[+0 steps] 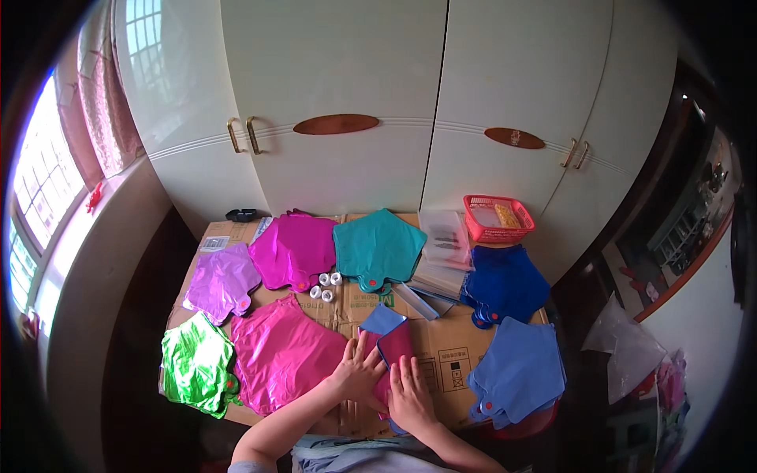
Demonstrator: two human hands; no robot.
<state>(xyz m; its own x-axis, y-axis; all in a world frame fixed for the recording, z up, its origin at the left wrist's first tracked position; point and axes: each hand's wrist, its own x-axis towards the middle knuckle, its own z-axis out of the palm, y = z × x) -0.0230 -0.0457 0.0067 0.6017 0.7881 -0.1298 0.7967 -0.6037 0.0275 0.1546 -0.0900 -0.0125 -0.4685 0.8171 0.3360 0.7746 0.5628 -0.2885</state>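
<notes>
Close to the near edge of the cardboard, my left hand presses flat with its fingers spread on magenta foil. Beside it my right hand lies with fingers stretched out along the lower edge of a folded magenta foil sheet. A blue foil piece shows just beyond the fingertips, partly covered by the magenta one. Left of my left hand spreads a pile of flat pink foil balloons, its right edge under my forearm. What lies beneath my palms is hidden.
Stacks of flat foil balloons ring the cardboard: green, lilac, purple, teal, dark blue and light blue. White rolls, a clear box and a red basket stand farther back.
</notes>
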